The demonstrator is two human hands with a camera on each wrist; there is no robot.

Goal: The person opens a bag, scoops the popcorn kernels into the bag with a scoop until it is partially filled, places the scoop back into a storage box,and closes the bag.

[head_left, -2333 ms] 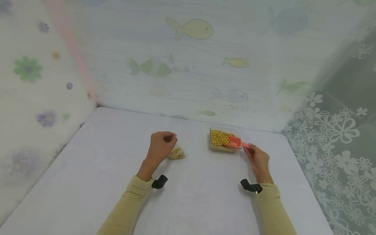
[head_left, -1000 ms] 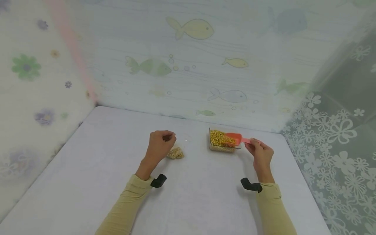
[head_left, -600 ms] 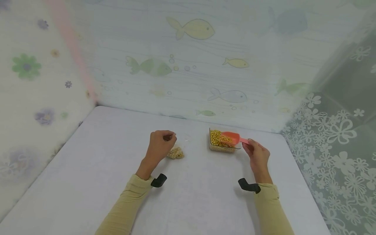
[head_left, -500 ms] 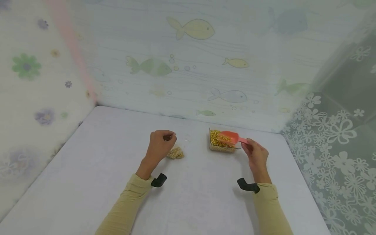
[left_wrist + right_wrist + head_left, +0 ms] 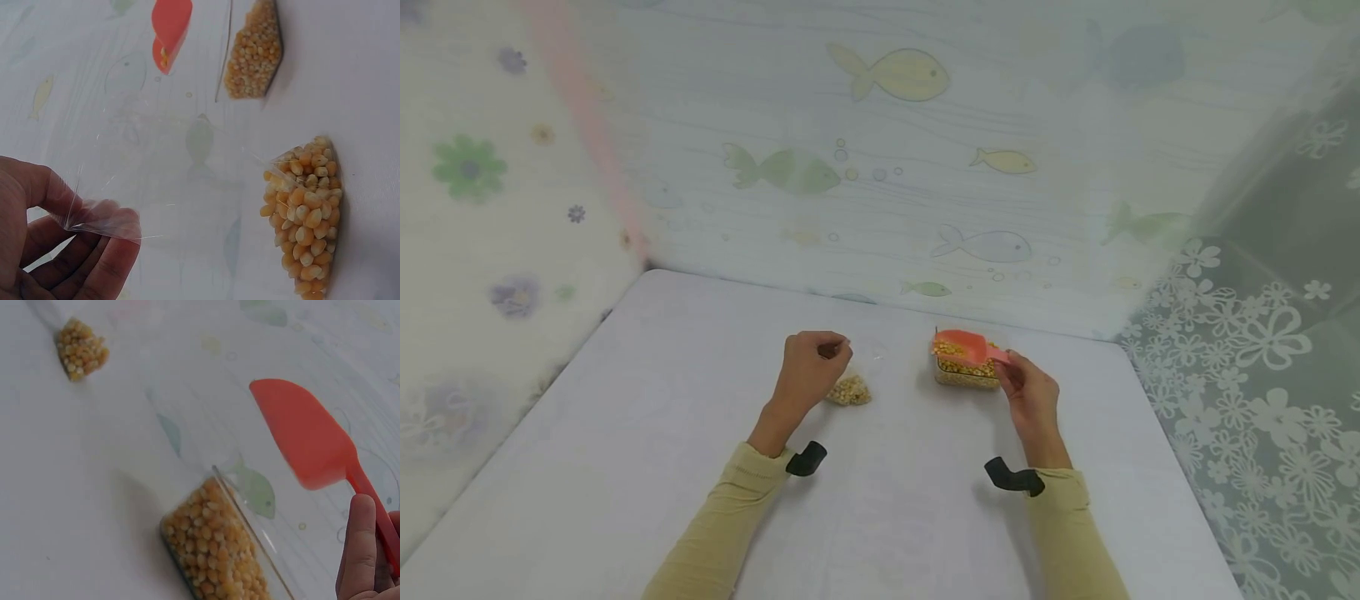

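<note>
My left hand [image 5: 808, 371] pinches the upper edge of a clear plastic bag [image 5: 144, 156], its mouth held up. Corn kernels [image 5: 306, 219] fill the bag's bottom, which rests on the table. The right hand [image 5: 1033, 400] grips the handle of a red scoop [image 5: 968, 348] loaded with kernels. That scoop is level, above a clear rectangular container [image 5: 970, 381] of corn, its tip reaching past the container's left rim. In the right wrist view only the scoop's underside [image 5: 306, 434] shows, apart from the container below it.
A white table [image 5: 895, 500] bears everything. Fish-patterned sheeting [image 5: 880, 167] rises right behind the container, and flowered sheeting stands at left and right. Black wrist mounts [image 5: 807, 459] stick out from both sleeves.
The scoop has come up out of the corn, carrying kernels, and has moved left with my right hand. My left hand and the bag have stayed almost still.
</note>
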